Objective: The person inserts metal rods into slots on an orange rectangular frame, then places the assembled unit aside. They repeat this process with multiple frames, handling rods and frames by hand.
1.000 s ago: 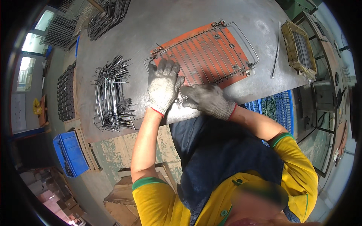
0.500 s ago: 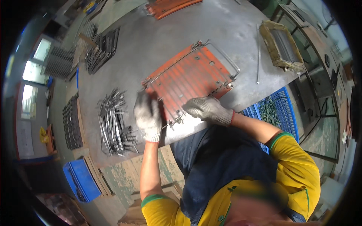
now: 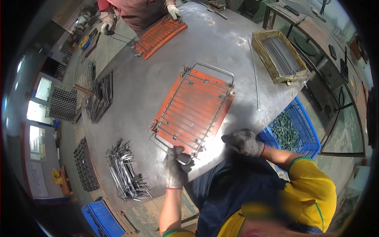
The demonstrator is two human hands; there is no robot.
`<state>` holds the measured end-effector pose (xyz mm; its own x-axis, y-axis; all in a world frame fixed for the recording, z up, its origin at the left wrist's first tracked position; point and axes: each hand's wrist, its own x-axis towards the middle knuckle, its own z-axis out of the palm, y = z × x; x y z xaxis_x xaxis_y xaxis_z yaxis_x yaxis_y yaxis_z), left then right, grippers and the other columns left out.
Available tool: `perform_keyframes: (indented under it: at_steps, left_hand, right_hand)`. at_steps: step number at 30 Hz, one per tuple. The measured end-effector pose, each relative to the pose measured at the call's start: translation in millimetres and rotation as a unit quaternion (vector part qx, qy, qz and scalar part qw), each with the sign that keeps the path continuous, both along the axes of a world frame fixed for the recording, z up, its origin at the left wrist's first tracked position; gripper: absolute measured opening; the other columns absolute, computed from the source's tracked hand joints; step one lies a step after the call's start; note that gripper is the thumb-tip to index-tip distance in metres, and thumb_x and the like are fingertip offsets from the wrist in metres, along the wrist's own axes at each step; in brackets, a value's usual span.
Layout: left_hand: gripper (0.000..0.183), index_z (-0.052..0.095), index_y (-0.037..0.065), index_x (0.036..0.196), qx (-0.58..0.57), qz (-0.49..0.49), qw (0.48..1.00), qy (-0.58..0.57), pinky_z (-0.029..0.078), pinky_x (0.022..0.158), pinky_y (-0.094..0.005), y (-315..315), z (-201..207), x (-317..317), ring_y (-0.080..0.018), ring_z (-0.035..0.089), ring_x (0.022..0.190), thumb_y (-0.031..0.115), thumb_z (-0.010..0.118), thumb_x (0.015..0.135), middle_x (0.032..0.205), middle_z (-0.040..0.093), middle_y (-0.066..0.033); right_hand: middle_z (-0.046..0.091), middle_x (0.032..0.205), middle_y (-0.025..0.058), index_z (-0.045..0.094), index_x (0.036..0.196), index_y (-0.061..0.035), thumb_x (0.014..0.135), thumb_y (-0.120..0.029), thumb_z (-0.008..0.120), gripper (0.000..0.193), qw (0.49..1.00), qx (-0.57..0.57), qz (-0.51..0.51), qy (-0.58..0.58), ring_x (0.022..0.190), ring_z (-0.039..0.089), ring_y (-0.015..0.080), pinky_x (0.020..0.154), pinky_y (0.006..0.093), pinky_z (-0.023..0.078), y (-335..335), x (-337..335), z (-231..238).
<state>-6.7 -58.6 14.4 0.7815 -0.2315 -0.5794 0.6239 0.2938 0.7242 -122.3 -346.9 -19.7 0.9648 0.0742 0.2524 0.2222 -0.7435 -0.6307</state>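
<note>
I can read no text, label, brand, number or sign on any surface from my remote view. The pale sheet on the left-hand wall bears faint marks, too small to resolve.

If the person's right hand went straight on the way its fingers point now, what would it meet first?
Probably the right edge of the orange plate, to the left of the right hand; the hand's height is unclear, so it might pass above.
</note>
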Motion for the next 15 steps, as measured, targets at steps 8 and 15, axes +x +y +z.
perform_keyframes:
  at_steps: [8,15]
  left_hand:
    - [0.051,0.055,-0.002,0.121,-0.049,-0.118,0.991,-0.049,0.059,0.071,-0.0429,-155,13,79,-0.0281,0.068,0.081,0.047,0.050,0.105,0.101,0.067,-0.0157]
    - [0.040,0.057,0.000,0.125,0.201,-0.202,0.901,-0.329,0.057,0.084,-0.0429,-204,21,106,-0.0320,0.070,0.100,0.029,0.061,0.098,0.109,0.068,-0.0178]
  right_hand:
    - [0.072,0.103,0.0122,0.066,0.123,-0.0117,0.095,-0.030,0.064,0.033,0.999,-0.022,0.019,-0.020,0.091,0.071,0.0309,0.078,0.0427,0.057,-4,1,5]
    - [0.070,0.090,0.0134,0.065,0.123,-0.0130,0.093,-0.030,0.065,0.034,0.998,-0.057,0.016,0.022,0.080,0.069,0.0332,0.072,0.0471,0.055,-7,1,3]
